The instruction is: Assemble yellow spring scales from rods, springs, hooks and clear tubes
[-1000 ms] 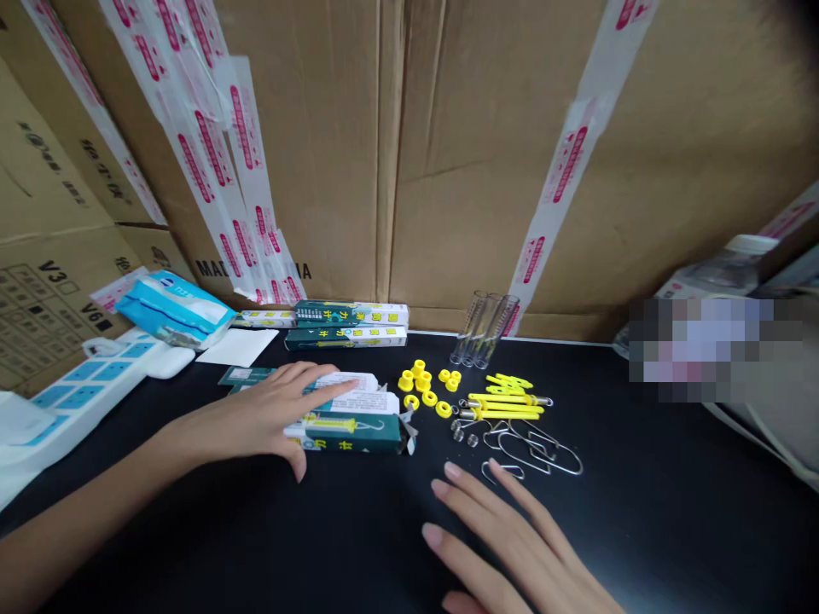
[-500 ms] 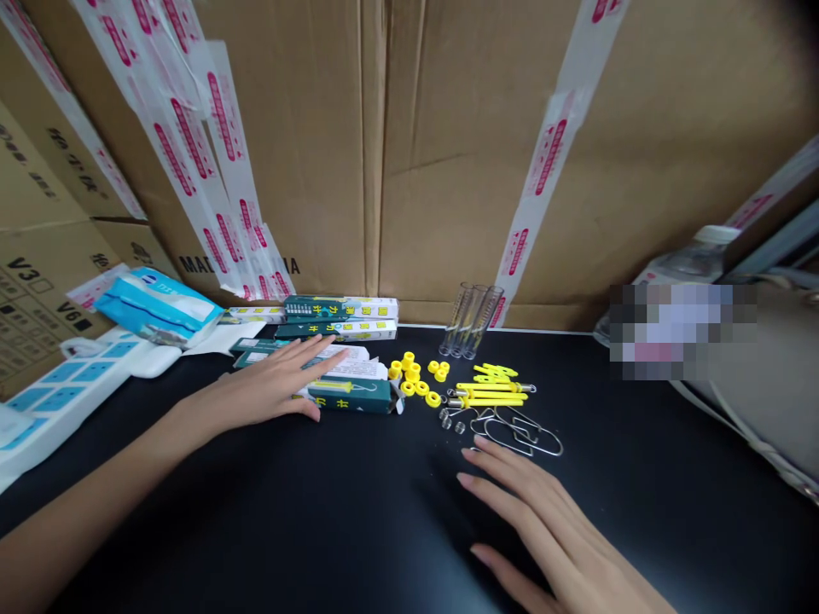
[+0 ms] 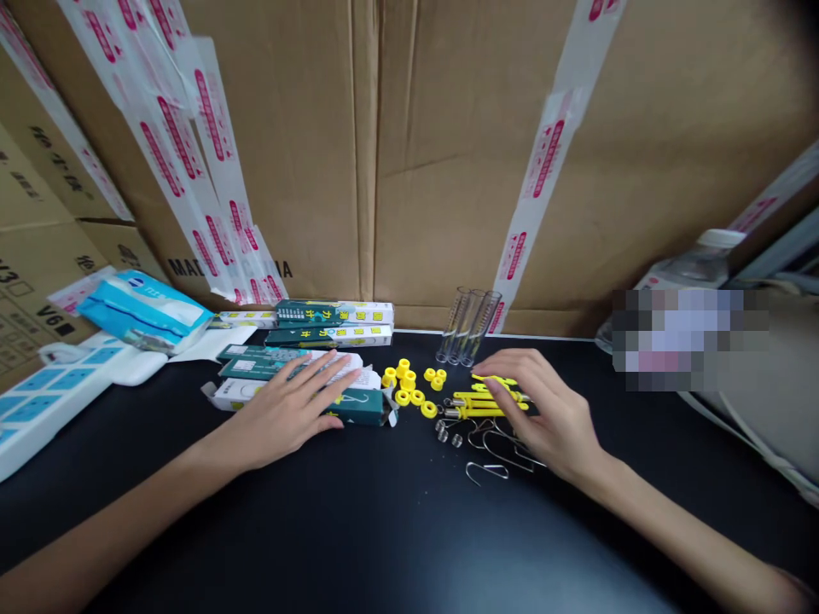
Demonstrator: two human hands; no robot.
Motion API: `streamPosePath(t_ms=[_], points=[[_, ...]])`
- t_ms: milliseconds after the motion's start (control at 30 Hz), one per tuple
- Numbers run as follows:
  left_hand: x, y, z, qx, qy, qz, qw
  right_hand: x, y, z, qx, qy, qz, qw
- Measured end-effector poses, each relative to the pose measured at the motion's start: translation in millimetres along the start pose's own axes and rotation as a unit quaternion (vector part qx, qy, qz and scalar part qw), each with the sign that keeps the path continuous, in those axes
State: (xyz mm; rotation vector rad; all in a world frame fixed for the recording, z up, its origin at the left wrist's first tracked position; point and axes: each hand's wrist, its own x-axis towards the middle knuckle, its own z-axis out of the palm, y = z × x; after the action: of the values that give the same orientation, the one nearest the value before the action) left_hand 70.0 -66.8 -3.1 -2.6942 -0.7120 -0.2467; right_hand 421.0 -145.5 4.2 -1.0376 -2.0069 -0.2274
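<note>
My left hand (image 3: 291, 414) rests with fingers spread on a green and white small carton (image 3: 364, 408), whose end flaps stand open. More such cartons lie under and behind it. My right hand (image 3: 554, 409) is over the small parts, fingers curved and thumb apart from them. Its fingertips are at the short yellow plastic pieces (image 3: 502, 380). Just below lie long yellow rods (image 3: 477, 411) with metal springs, partly behind the thumb. Wire hooks (image 3: 490, 471) are scattered nearer me. Yellow ring caps (image 3: 408, 381) and small clear pieces (image 3: 443, 434) lie to the left.
Clear tubes (image 3: 470, 328) stand upright at the back against a large cardboard box (image 3: 441, 213). Stacked cartons (image 3: 333, 314) lie behind my left hand. A power strip (image 3: 44, 388) and a blue packet (image 3: 144, 309) are at left, a plastic bottle (image 3: 694, 260) and a bag at right.
My right hand has moved forward from the near side of the hooks to the yellow pieces. One hook now lies apart, nearer me. My left hand stays on the cartons.
</note>
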Motion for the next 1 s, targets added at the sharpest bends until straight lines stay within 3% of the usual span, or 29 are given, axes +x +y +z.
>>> streamPosePath(t_ms=[133,467,733,1000], points=[[-3,-3,1.8,0.002,0.018,0.012,1.000,-11,-2,5,0.006,0.027,-0.006,1.000],[-4,-6,-1.2,0.016,0.026,-0.017,0.999,-24,-29,2,0.025,-0.059,-0.103,0.993],[-5,-5,6.7,-0.002,0.054,-0.009,0.998,-26,-23,7,0.051,-0.070,-0.046,0.995],[1,-2,10.1,-0.006,0.051,-0.011,0.999,-24,-26,7,0.077,-0.083,-0.050,0.992]])
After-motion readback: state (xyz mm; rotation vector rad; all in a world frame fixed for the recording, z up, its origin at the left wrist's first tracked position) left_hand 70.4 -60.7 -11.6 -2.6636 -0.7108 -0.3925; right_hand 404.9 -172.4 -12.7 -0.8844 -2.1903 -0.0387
